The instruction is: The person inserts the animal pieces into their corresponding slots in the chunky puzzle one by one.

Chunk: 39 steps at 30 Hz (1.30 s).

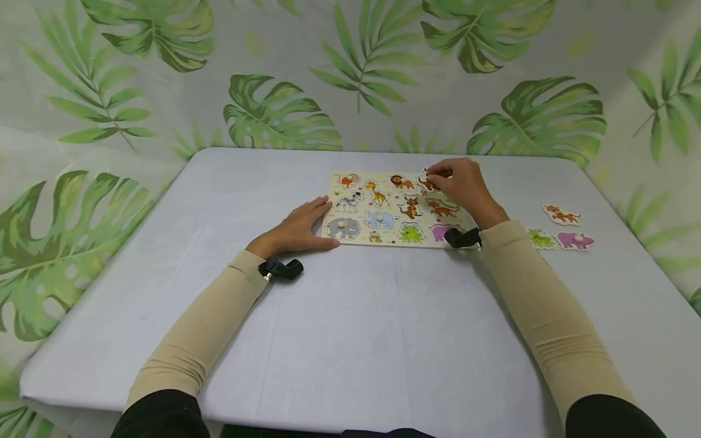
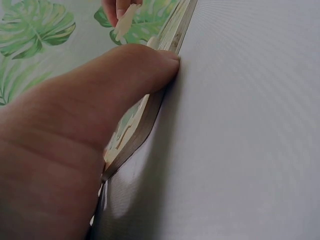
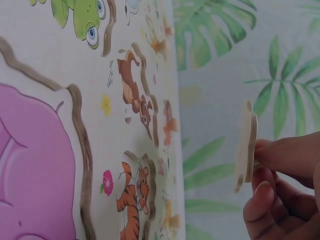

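Note:
A wooden animal puzzle board (image 1: 394,239) lies flat on the white table. My left hand (image 1: 298,226) rests at its left end, the fingers by the side edge and the thumb stretched along the near edge. In the left wrist view the thumb (image 2: 135,67) presses against the board's rim. My right hand (image 1: 460,182) is over the far right corner and pinches a puzzle piece (image 3: 246,147) from behind, between thumb and fingers. That piece is thin pale wood, tilted up off the board; its picture is mostly hidden. Hippo (image 3: 35,165) and tiger (image 3: 132,200) recesses show beneath it.
Right of the board lie three loose pieces: a tiger (image 1: 561,215), a green frog (image 1: 542,238) and a purple hippo (image 1: 574,241). Knobbed pieces such as the elephant (image 1: 343,229) sit in the board's left part. A leaf-patterned cloth (image 1: 361,61) hangs behind the table.

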{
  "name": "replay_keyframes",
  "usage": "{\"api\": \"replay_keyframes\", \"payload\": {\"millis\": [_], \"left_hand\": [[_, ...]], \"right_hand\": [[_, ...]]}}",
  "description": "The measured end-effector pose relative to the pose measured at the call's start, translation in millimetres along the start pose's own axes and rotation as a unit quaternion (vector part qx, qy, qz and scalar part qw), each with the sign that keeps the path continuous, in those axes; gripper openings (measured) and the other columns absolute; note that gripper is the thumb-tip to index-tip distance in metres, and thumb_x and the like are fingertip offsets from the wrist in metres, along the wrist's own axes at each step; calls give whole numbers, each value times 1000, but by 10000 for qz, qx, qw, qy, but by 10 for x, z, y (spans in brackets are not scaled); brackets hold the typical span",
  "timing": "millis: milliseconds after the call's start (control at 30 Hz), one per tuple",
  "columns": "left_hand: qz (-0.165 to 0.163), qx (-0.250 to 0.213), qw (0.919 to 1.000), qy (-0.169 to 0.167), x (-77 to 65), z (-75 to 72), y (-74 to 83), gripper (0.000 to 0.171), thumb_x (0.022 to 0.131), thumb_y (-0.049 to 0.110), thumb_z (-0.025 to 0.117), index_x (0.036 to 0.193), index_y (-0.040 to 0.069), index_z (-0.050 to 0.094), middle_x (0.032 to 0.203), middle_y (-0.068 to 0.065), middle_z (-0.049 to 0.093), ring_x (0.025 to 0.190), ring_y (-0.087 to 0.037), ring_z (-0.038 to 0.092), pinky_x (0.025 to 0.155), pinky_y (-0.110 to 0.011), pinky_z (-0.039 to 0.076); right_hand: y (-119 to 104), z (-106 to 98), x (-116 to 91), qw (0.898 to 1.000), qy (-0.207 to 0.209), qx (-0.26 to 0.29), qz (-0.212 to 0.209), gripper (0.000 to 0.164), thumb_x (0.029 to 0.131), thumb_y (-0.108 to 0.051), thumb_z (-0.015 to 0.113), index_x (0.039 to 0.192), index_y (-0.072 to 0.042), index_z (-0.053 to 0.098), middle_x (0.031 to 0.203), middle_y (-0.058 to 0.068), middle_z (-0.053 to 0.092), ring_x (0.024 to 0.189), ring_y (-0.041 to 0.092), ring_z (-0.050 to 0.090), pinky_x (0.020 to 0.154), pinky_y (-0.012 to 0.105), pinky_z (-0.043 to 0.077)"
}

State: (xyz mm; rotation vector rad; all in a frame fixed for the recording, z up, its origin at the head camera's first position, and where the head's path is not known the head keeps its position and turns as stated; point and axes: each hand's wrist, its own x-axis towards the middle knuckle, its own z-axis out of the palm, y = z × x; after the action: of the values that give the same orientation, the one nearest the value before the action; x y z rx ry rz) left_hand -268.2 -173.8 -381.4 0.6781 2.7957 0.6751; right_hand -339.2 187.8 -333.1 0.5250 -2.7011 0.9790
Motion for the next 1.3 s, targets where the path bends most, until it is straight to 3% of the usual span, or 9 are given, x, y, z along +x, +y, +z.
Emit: {"api": "replay_keyframes", "payload": {"millis": [467,1300], "left_hand": [[-25,-67,10000,53,-1,25,6,101,80,62,65,156,16,18,162,0,7,148,-24,4,116,-50,10],[-52,18,10000,55,-3,20,52,100,80,60,66,156,14,18,162,-1,7,148,-27,5,116,-50,10]], "right_hand": [[8,47,-35,9994,-174,212,219,20,92,-14,67,107,-3,73,100,16,70,87,25,62,70,39,49],[-46,193,-73,9969,-737,238,106,18,90,-12,69,104,-2,74,97,14,71,84,25,62,72,39,49]]}}
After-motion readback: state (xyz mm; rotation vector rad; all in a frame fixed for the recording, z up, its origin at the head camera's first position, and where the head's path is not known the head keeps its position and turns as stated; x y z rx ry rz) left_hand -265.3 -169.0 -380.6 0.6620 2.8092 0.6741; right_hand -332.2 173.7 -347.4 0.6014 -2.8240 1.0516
